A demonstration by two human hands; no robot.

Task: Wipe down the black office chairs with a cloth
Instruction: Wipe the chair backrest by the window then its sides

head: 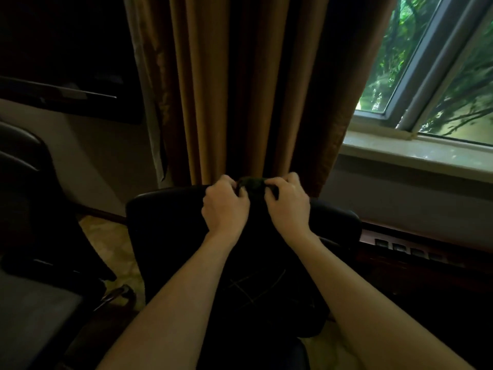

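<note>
A black office chair (165,217) stands right in front of me, its backrest top running across the middle of the view. A small dark green cloth (252,184) is bunched between my two hands above the top edge of the backrest. My left hand (226,204) pinches the cloth's left end with curled fingers. My right hand (286,202) pinches its right end the same way. Most of the cloth is hidden by my fingers, and the chair's seat is lost in shadow behind my forearms.
A second black chair (29,188) stands at the left. Brown curtains (226,89) hang just behind the chair. A window and pale sill (416,153) are at the right, with a dark low unit (416,252) beneath. Pale floor (112,241) shows between the chairs.
</note>
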